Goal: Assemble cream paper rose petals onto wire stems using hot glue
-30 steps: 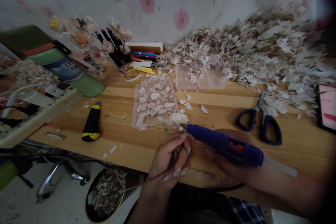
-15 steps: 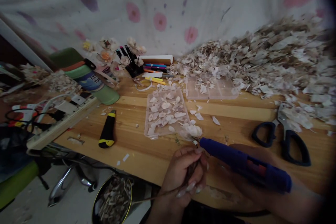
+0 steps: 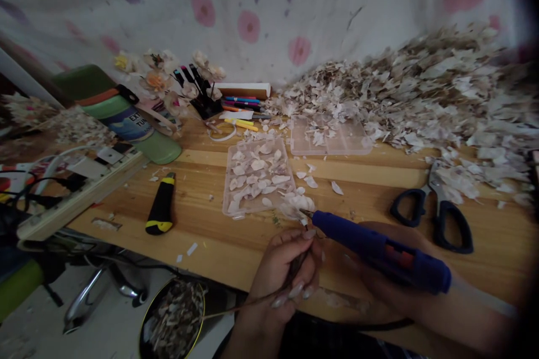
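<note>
Gripping a blue glue gun (image 3: 379,247), right hand (image 3: 379,286); left hand (image 3: 282,269) pinches pale petalled flower (image 3: 297,205).

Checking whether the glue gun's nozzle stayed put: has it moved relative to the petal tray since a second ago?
No. The glue gun nozzle sits just off the petal tray near-right corner, as before; only the camera shifted.

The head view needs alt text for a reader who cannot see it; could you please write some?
A right hand aims a blue glue gun at a small pale flower whose thin stem the left hand pinches. A wooden table bears a petal tray, scissors and a utility knife.
</note>
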### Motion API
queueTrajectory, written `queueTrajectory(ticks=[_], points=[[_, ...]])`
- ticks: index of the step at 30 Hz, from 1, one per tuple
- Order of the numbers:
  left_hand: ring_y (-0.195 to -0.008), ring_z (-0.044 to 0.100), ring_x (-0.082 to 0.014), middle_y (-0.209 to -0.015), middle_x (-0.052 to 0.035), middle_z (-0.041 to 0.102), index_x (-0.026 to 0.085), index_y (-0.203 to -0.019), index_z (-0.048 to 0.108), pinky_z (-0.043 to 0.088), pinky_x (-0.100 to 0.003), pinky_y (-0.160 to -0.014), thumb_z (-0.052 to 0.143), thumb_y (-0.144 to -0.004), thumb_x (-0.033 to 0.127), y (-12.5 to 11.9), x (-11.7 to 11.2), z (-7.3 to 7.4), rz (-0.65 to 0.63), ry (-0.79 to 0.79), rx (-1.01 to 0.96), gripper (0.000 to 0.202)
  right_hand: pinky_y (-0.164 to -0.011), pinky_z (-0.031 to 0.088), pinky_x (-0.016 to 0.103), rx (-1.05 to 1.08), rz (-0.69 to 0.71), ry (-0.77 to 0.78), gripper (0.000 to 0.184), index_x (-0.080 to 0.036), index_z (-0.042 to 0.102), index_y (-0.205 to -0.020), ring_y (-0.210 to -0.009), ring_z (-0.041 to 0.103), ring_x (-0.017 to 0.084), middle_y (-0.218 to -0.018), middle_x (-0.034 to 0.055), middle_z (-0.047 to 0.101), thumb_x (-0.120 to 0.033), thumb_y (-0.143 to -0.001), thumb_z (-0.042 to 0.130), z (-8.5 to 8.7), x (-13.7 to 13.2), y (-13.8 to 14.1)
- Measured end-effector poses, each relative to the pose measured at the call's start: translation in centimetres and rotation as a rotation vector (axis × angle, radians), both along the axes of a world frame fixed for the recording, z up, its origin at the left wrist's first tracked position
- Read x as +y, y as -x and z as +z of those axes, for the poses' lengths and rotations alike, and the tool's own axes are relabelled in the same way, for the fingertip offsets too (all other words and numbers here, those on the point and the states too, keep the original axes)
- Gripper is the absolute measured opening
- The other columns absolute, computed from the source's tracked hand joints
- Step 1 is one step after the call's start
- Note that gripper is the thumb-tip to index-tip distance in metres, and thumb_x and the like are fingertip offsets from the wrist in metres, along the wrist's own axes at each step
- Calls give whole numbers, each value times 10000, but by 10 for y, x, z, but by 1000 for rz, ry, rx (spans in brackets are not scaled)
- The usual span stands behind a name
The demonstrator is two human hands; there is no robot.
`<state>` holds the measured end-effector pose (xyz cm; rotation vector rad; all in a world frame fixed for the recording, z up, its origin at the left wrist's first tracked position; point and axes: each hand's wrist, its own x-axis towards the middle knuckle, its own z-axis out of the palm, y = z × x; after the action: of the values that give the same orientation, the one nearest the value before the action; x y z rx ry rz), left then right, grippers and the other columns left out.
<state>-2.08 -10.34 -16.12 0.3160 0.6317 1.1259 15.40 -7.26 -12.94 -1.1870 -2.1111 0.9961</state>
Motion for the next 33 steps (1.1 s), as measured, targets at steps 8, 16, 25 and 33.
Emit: queueTrajectory(ticks=[8,16,25,33], points=[[-201,203,-11,-274,65,347,81,-636,639,297,-120,-302,529,-840,202,2,0,-1,-19,5,15,261,-439,453,236,-37,71,91,162,-227,533,-646,-497,561,139,-592,-6,602,-293,-792,558,9,4,-2],[-226,190,-9,-305,77,350,101,-632,594,310,-115,-311,557,-811,192,1,0,2,0,17,-18,204,-466,460,223,-42,63,128,148,-209,575,-697,-549,578,138,-643,4,629,-318,-797,576,9,3,-4],[-231,187,-18,-318,73,360,95,-635,601,338,-121,-297,557,-806,163,3,0,-1,-25,13,-106,190,-468,434,225,-33,62,163,112,-216,555,-694,-523,538,124,-622,-16,589,-271,-790,574,9,4,-4],[-234,159,-9,-344,87,349,103,-667,578,340,-111,-319,555,-824,196,7,-2,1,-58,1,-106,184,-498,422,243,-30,29,123,130,-214,539,-735,-544,520,129,-638,-12,570,-324,-800,565,9,6,-1]])
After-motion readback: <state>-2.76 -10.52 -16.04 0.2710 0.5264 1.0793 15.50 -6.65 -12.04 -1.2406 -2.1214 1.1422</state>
